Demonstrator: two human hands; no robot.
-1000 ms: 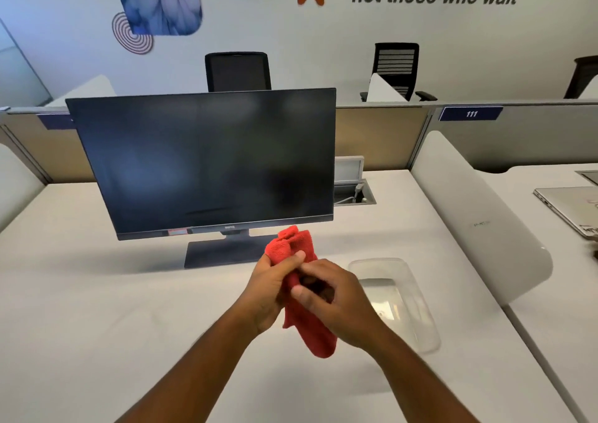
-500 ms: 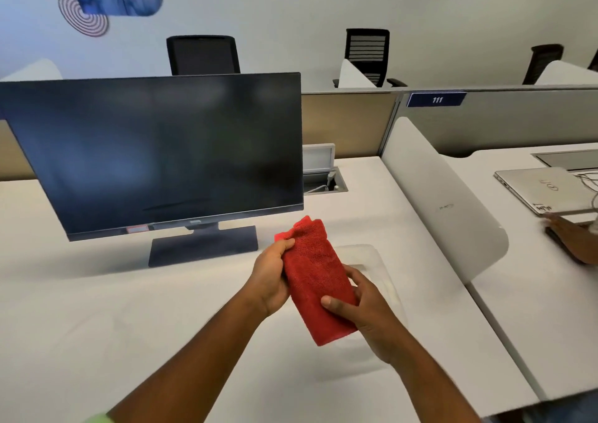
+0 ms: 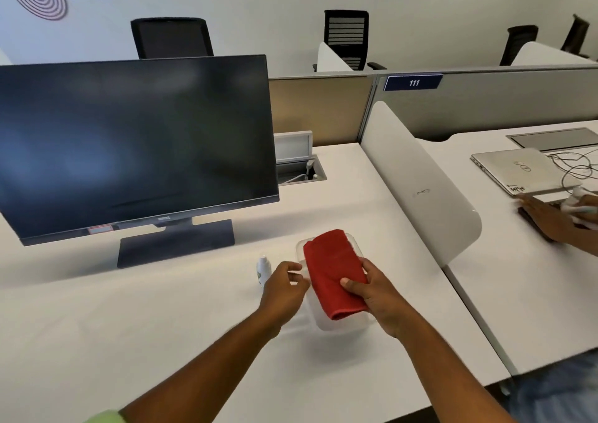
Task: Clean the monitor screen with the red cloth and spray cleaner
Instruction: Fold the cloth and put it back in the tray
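Note:
A dark monitor (image 3: 136,140) stands on the white desk (image 3: 129,325) at the left, its screen off. My right hand (image 3: 375,296) holds a folded red cloth (image 3: 333,273) over a clear plastic tray (image 3: 339,324). My left hand (image 3: 284,290) hovers just left of the cloth, fingers curled and holding nothing. A small white spray bottle (image 3: 263,268) stands on the desk right beside my left hand, partly behind its knuckles.
A white curved divider (image 3: 420,189) separates this desk from the one on the right, where another person's hands (image 3: 550,218) rest near a closed laptop (image 3: 521,170) with cables. An open cable box (image 3: 297,166) sits behind the monitor's right edge.
My left hand has let go of the cloth and moved left toward the spray bottle. The right hand now holds the cloth alone, lower over the tray. The view has swung right.

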